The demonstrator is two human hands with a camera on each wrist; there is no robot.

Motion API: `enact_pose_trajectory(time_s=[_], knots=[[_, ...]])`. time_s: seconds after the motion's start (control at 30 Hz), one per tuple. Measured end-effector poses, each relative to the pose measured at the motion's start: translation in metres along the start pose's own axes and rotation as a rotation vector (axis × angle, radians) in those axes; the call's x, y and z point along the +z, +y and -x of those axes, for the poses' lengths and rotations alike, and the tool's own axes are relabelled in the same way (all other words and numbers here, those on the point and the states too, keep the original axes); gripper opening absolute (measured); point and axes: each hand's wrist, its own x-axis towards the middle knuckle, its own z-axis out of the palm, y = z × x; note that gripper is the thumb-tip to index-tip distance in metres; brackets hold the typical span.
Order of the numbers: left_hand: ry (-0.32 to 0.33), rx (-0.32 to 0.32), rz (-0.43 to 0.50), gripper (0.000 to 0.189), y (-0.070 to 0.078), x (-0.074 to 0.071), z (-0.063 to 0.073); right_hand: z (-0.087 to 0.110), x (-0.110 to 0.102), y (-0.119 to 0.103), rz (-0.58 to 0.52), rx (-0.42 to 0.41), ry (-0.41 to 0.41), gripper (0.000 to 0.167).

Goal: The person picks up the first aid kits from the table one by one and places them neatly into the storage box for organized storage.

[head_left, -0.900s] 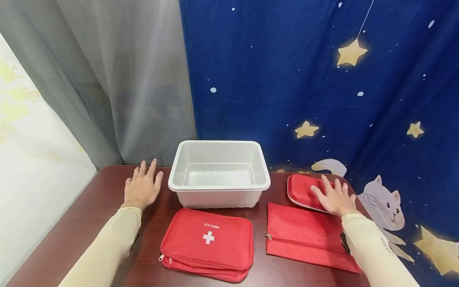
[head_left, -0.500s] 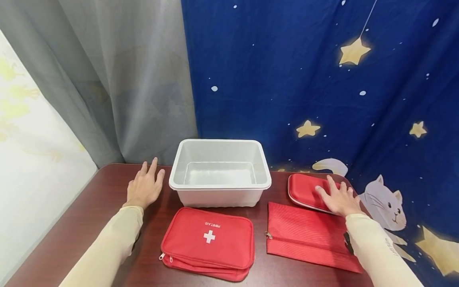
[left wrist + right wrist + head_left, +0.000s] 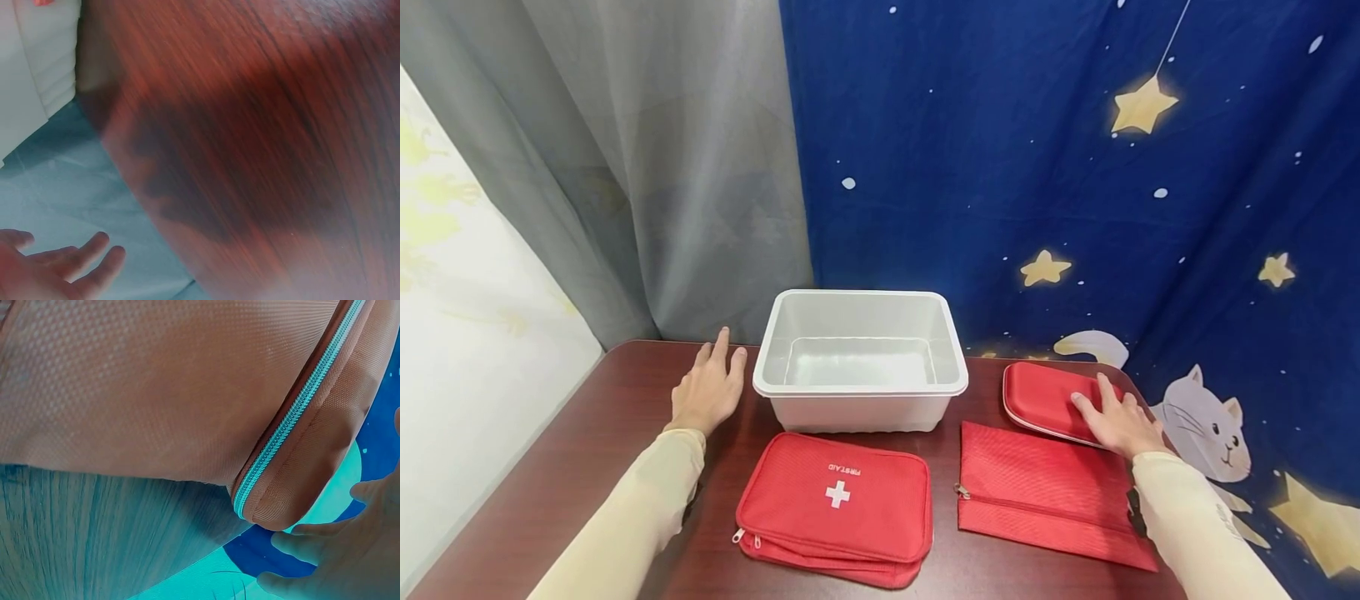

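Note:
My left hand point(image 3: 706, 395) is held over the table to the left of a white plastic tub point(image 3: 860, 414). Its fingers are spread, and it holds nothing. At the back right, my right hand point(image 3: 1122, 423) is over the right end of a red zippered hard case point(image 3: 1047, 397). The right fingers point(image 3: 299, 549) are extended and spread near the end of the case; whether they touch it I cannot tell. Nearer to me lies a flat red zip pouch point(image 3: 1037, 479), partly under the right forearm. A red first aid bag point(image 3: 838, 508) with a white cross lies in front of the tub.
The dark wooden table point(image 3: 602, 450) ends at a grey curtain point(image 3: 715, 183) and a blue curtain with stars point(image 3: 925, 167) behind. A white patterned surface point(image 3: 475, 375) borders its left side. The tub stands at the back edge.
Both hands have shifted slightly to the right, and the left hand has turned a little. More of the red hard case shows beside the right hand. The bags and tub stay put.

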Motion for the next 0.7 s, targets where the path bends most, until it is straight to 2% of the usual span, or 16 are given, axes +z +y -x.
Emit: enact_pose_trajectory(time_s=[0.23,0.43,0.53,0.7], knots=[[-0.011,-0.026,0.051,0.072,0.006,0.000,0.001,0.001,0.000,0.002,-0.023,0.012,-0.006,0.092],[-0.062,-0.093,0.202,0.072,0.011,-0.002,0.002,0.002,-0.002,0.003,-0.041,0.010,0.008,0.091],[-0.086,-0.117,0.238,0.072,0.014,-0.004,0.002,0.002,-0.002,0.005,-0.045,0.002,0.003,0.090],[-0.105,-0.116,0.305,0.070,0.020,-0.006,0.000,0.002,-0.001,0.009,-0.041,-0.011,-0.007,0.091]])
